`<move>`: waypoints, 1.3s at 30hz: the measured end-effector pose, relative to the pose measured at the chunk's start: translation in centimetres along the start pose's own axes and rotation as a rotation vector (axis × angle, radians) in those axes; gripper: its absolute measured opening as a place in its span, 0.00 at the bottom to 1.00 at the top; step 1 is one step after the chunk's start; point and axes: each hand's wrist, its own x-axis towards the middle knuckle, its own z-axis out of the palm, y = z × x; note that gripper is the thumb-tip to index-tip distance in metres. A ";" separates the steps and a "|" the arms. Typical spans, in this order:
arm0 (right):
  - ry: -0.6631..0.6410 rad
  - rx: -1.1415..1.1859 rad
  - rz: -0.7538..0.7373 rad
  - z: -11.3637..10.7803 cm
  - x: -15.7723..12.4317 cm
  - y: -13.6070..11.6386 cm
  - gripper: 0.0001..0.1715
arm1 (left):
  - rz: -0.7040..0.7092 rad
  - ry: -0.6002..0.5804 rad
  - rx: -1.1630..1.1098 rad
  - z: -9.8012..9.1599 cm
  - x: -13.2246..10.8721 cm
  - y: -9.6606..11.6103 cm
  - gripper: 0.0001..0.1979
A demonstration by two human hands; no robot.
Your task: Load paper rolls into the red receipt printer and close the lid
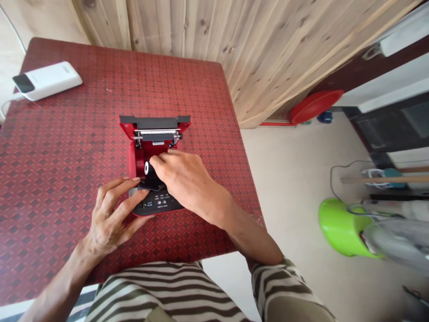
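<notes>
A small red-and-black machine that looks like a label printer (pixel 167 203) sits on the table with its lid (pixel 154 121) tilted up. Inside its red bay lies a black roll (pixel 151 169) with a white core. A dark loose strip (pixel 152 184) hangs over the black front panel. My right hand (pixel 187 183) reaches into the bay from the right, fingers curled over the roll; its fingertips are partly hidden. My left hand (pixel 112 210) grips the printer's front left corner, thumb along the front edge and fingertips on top, touching the loose strip.
A red patterned table (pixel 83 120) carries a white power bank (pixel 50 80) with a cable at the far left. Behind it rises a wooden plank wall (pixel 201 31). On the floor to the right stand a green bucket (pixel 335 228) and a red basin (pixel 315 106).
</notes>
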 end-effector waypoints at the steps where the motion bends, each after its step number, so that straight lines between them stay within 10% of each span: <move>1: -0.023 -0.010 0.008 -0.2 0.3 -0.2 0.13 | -0.003 -0.005 0.001 0.0 0.0 0.0 0.30; 17: 0.022 0.017 0.000 1.7 3.0 0.4 0.16 | -0.006 -0.029 -0.013 -0.1 -0.2 0.1 0.32; 26: 0.060 0.306 -0.240 0.6 -1.7 1.6 0.11 | -0.020 -0.021 -0.010 0.0 -0.4 0.0 0.33; 39: 0.401 0.737 -0.220 3.9 -2.9 3.5 0.08 | -0.045 0.044 0.007 -3.5 3.8 -0.6 0.31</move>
